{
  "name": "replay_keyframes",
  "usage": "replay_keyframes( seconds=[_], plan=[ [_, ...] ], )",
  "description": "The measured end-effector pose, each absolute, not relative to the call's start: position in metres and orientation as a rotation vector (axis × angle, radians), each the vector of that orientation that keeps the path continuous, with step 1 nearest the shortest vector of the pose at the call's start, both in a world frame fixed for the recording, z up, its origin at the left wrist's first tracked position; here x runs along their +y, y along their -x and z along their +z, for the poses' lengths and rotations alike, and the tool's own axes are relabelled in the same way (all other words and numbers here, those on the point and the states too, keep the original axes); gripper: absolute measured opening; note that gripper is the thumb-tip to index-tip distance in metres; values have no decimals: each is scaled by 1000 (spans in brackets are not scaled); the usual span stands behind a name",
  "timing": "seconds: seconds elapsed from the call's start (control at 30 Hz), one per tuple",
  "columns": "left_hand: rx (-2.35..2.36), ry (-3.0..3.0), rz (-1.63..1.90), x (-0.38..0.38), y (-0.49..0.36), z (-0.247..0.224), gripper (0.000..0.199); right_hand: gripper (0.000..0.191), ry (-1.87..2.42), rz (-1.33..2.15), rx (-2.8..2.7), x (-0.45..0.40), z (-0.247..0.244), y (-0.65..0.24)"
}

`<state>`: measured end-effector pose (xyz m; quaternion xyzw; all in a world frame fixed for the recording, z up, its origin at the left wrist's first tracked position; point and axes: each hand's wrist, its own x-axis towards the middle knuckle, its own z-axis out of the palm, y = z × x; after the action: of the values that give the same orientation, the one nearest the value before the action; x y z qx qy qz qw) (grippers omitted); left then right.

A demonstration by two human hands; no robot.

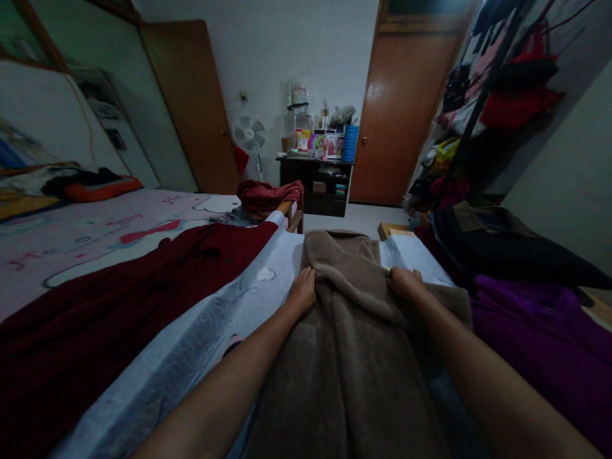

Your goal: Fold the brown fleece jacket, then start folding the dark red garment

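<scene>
A brown, fleecy garment (354,357) lies lengthwise in front of me on a white patterned sheet (253,293), creased along its middle. My left hand (302,291) is closed on its left edge near the far end. On the other edge, my right hand (407,282) grips the same cloth, fingers curled around it. The garment's far end (342,237) extends beyond both hands. Its near end runs out of view at the bottom. The exact kind of garment cannot be made out.
Dark red cloth (157,299) is spread on the left beside a pink printed bed cover (95,223). Purple cloth (540,344) and a dark folded pile (516,248) lie on the right. A white fan (249,134) and a black cabinet (315,188) stand at the back.
</scene>
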<state>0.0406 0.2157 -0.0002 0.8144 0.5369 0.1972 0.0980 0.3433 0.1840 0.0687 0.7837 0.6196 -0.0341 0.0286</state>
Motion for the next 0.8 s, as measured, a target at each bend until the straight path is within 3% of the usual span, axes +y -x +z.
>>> replay_keyframes(
  seconds=[0.23, 0.4, 0.7, 0.8],
  plan=[
    [1685, -2291, 694, 233, -51, 8, 44, 30, -2450, 34, 1997, 190, 123, -357],
    [1618, -2474, 482, 239, -64, 0, 49, 31, -2502, 126, 1894, 193, 151, -373],
    [1512, -2474, 314, 248, -63, -3, 47, 36, -2513, 344, 1800, 200, 105, -357],
    [1513, -2547, 356, 248, -67, 4, 43, 40, -2466, 135, 2181, 215, 91, -316]
  ],
)
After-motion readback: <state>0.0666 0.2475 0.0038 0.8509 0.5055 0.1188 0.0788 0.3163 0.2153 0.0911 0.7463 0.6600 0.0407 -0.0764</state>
